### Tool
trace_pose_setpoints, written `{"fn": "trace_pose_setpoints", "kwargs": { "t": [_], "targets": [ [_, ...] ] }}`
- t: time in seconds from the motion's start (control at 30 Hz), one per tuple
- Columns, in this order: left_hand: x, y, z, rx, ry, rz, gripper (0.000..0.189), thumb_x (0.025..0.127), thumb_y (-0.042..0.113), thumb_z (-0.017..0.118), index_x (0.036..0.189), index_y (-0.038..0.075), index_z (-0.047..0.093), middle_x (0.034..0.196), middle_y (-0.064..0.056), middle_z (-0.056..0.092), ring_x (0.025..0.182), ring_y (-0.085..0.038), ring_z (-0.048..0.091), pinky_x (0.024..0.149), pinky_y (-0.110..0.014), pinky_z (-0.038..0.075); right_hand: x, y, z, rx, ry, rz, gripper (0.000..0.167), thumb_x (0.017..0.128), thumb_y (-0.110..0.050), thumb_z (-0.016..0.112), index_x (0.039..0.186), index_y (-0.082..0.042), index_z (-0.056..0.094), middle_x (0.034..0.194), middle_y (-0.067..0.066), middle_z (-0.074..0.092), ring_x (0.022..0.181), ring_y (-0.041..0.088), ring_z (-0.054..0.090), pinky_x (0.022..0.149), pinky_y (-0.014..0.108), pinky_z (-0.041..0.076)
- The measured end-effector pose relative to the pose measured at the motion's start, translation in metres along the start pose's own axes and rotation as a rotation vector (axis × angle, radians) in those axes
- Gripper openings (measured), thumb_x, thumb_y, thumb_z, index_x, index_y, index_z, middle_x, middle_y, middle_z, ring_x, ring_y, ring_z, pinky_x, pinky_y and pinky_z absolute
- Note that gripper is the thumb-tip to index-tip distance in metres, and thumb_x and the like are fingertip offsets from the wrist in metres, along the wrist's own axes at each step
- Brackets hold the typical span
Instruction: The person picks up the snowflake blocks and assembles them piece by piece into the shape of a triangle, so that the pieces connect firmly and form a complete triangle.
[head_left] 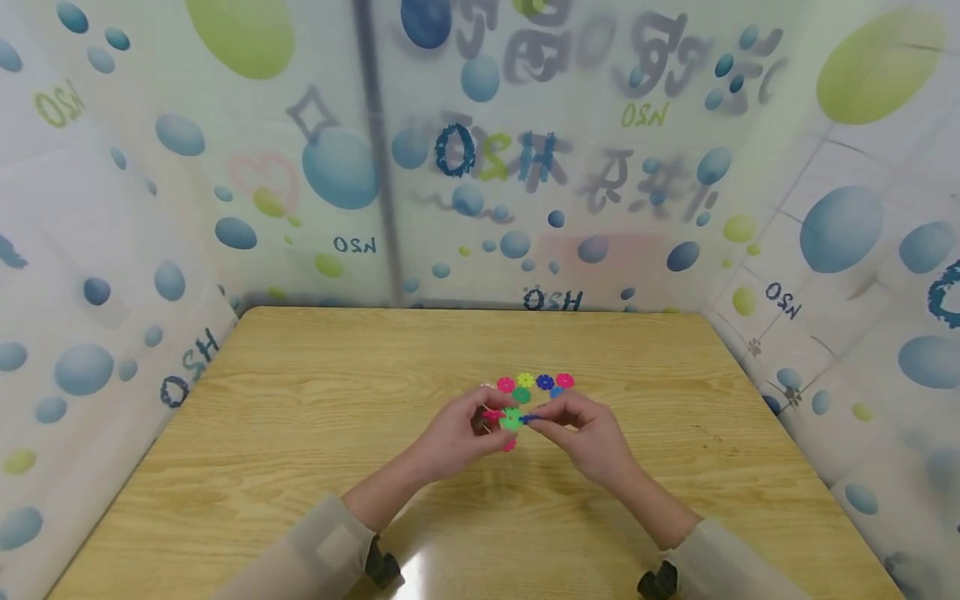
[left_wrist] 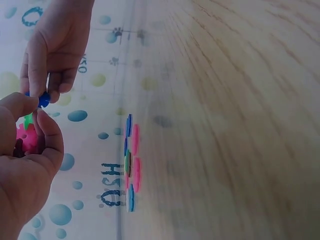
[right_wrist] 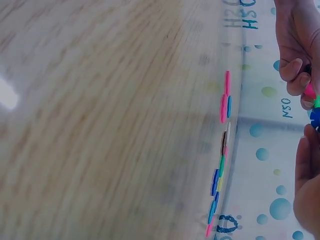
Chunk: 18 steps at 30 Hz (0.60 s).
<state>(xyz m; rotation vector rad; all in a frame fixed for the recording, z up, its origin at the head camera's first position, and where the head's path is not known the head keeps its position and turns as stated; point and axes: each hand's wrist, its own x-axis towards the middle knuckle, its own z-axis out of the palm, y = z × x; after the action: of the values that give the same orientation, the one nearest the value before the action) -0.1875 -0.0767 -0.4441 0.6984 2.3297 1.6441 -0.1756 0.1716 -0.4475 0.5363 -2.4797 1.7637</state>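
Note:
My left hand (head_left: 459,435) holds a bright green notched plastic disc (head_left: 512,419) between thumb and fingers. A pink disc (head_left: 492,415) sits against its left side, partly hidden by the fingers. From the right, my right hand (head_left: 594,437) pinches a dark blue disc (head_left: 529,418) edge-on at the green one's rim. In the left wrist view, the blue disc (left_wrist: 44,99) shows between both hands' fingertips, above the pink disc (left_wrist: 27,137). The right wrist view catches the blue disc (right_wrist: 315,119) right beside a sliver of green.
Several loose discs lie flat on the wooden table (head_left: 337,375) just beyond the hands, among them pink (head_left: 506,384), yellow (head_left: 526,380), dark blue (head_left: 545,382) and green (head_left: 521,395). Curtains (head_left: 300,233) printed with bubbles surround the table at the back and sides.

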Motion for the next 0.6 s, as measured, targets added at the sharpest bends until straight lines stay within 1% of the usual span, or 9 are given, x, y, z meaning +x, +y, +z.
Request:
{"fn": "trace_pose_setpoints", "kwargs": {
  "t": [0.07,0.23,0.4,0.6],
  "targets": [
    [-0.0008,0.0005,0.0001,0.002,-0.004,0.004,0.035,0.103,0.012,0.077,0.136,0.009,0.065,0.119,-0.011,0.066,0.089,-0.016,0.059,0.073,-0.019,0.052,-0.0003,-0.001,0.0011,-0.005,0.007,0.006,0.005,0.099,-0.015,0.083,0.104,-0.015,0.082,0.108,0.005,0.077,0.099,0.012,0.073,0.087,0.025,0.062],
    [-0.0018,0.0034,0.0005,-0.003,-0.019,0.018,0.035,0.104,0.011,0.076,0.136,0.008,0.063,0.122,-0.011,0.066,0.086,-0.015,0.056,0.072,-0.019,0.049,-0.0003,-0.0026,0.0024,-0.021,0.024,0.013,0.004,0.099,-0.016,0.083,0.102,-0.014,0.082,0.106,0.004,0.078,0.098,0.011,0.072,0.085,0.025,0.062],
    [-0.0028,0.0018,0.0004,-0.001,-0.024,0.028,0.033,0.104,0.01,0.074,0.135,0.007,0.062,0.128,-0.012,0.066,0.088,-0.015,0.056,0.074,-0.019,0.049,-0.0004,-0.0033,0.0037,-0.016,0.018,0.014,0.004,0.099,-0.014,0.083,0.103,-0.015,0.082,0.105,0.004,0.078,0.096,0.012,0.072,0.084,0.025,0.062],
    [-0.0025,-0.0012,0.0016,-0.024,-0.002,0.002,0.037,0.102,0.013,0.08,0.135,0.009,0.065,0.127,-0.01,0.066,0.092,-0.016,0.059,0.08,-0.018,0.053,-0.0019,-0.0032,0.0075,-0.001,-0.011,-0.022,0.005,0.099,-0.011,0.082,0.102,-0.012,0.079,0.107,0.007,0.076,0.093,0.01,0.071,0.081,0.025,0.061]
  ]
}}
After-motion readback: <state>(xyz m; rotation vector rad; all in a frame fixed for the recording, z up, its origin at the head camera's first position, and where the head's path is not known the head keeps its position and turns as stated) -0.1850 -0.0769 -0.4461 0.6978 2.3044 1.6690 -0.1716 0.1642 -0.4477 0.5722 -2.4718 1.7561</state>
